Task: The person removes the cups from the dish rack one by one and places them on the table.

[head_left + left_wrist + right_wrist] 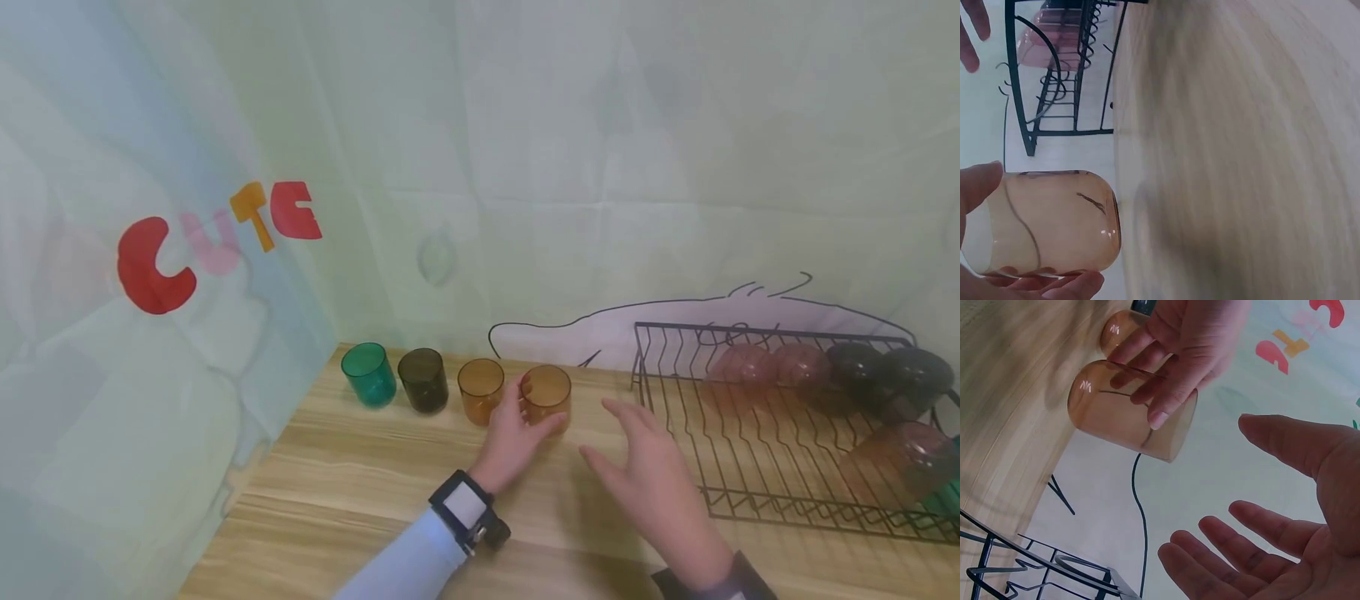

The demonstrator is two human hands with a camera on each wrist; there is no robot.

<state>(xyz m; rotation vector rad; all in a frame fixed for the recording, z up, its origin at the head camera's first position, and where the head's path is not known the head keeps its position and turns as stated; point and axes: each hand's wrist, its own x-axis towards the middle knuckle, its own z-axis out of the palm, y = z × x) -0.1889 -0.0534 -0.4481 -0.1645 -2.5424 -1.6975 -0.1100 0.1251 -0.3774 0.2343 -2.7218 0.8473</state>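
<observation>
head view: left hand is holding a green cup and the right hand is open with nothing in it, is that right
Not quite: the cup's colour is wrong. The head view shows the left hand holding an amber cup; the green cup stands farther left, untouched. The right hand is indeed open with nothing in it.

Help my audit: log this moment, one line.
left hand: holds amber cup; right hand: holds nothing; second amber cup: further left; wire rack: loaded
</observation>
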